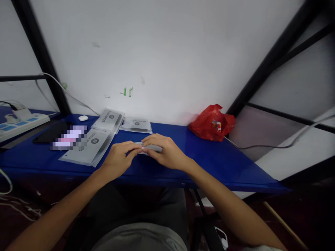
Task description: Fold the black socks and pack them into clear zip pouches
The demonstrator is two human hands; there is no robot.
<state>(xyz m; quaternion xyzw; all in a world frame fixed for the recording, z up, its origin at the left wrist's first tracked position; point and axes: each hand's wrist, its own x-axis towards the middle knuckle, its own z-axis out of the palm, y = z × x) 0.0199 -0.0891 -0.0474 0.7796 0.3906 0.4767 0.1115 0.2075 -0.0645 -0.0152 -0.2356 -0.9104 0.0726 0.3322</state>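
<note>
I have my left hand (pixel 119 159) and right hand (pixel 169 151) pinched on the pale packet (pixel 154 147); likely light, floppy, best held by its edges.

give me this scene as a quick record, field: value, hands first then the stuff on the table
left hand: fingertips of the left hand pinch a small translucent whitish packet
right hand: right hand grips the same packet, fingertips close to the left's
surface: shiny blue table
flat bags: three frosted grey-white printed bags, two left of the hands, one beyond them
right side: crumpled red plastic bag
left side: small white rounded case, near the wall
packet contents: cannot tell
</note>
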